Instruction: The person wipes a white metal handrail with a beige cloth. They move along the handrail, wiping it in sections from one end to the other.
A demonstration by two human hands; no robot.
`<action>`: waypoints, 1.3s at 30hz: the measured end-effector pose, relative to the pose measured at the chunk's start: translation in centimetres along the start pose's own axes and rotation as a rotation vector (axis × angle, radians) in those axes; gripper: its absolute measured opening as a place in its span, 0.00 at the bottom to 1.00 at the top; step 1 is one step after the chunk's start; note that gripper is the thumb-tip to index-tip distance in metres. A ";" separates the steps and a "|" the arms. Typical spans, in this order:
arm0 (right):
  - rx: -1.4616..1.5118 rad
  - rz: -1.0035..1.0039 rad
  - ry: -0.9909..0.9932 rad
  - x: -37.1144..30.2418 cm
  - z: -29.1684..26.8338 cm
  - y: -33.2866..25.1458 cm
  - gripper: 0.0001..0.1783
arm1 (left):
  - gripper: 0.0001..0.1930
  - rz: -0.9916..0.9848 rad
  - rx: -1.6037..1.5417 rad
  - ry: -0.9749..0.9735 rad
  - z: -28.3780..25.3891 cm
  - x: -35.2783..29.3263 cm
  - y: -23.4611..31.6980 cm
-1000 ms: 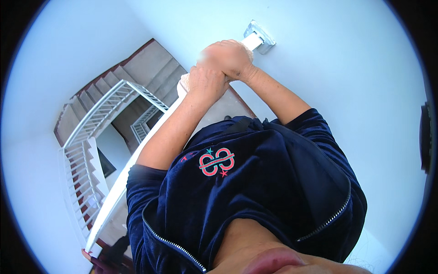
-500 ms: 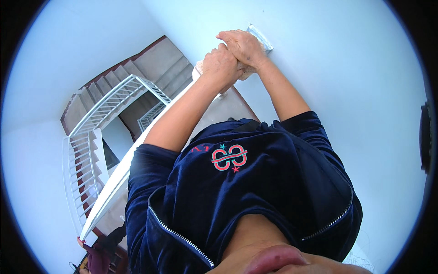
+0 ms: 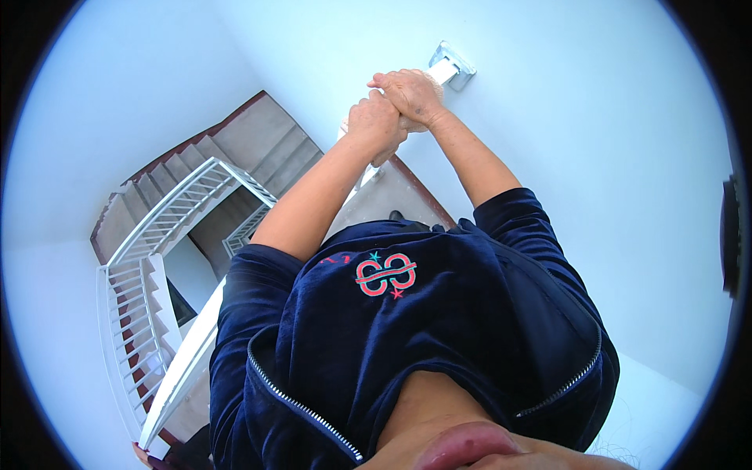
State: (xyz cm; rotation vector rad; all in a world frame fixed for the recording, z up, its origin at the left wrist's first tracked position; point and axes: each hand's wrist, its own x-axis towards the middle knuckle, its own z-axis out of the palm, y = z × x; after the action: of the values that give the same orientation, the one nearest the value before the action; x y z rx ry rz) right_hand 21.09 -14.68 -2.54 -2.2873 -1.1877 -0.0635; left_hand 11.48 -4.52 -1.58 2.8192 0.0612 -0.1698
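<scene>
Both of my hands are closed around a cream cloth wrapped on a white handrail (image 3: pixel 445 71), close to where it meets the wall. My left hand (image 3: pixel 376 124) grips the near part, its fingers partly hidden behind the rail. Just beyond it, my right hand (image 3: pixel 412 95) lies over the top, with its thumb side against the left hand's knuckles. Some of the cloth (image 3: pixel 435 88) shows past the right hand, toward the wall plate (image 3: pixel 464 74). A short bare stretch of rail lies between cloth and plate.
Grey stairs (image 3: pixel 258 129) with a dark red border go down on the left, beside a white banister (image 3: pixel 133 313). Another person's hand (image 3: pixel 141 453) is at the lower left, by the white rail's lower end. A pale wall (image 3: pixel 611 172) rises on the right.
Both hands and the cloth have slid back along the handrail, away from the wall plate, baring the rail there. The view has shifted slightly, and the other person shows less.
</scene>
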 end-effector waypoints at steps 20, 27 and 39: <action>0.257 0.020 -0.074 -1.1 0.7 -3.3 0.29 | 0.40 -0.108 0.039 0.055 -0.7 -4.2 0.1; 0.314 0.112 -0.127 1.7 -1.5 6.4 0.25 | 0.29 -0.131 -0.036 0.189 0.6 3.6 3.6; 0.136 0.108 -0.216 2.4 -4.6 5.2 0.39 | 0.27 -0.073 0.036 0.219 -1.7 1.2 5.4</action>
State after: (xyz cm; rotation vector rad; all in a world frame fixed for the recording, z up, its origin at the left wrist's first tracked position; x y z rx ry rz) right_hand 27.48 -17.51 -0.31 -2.2758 -1.1333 0.3029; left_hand 13.18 -9.07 1.57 2.8619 0.2121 0.1239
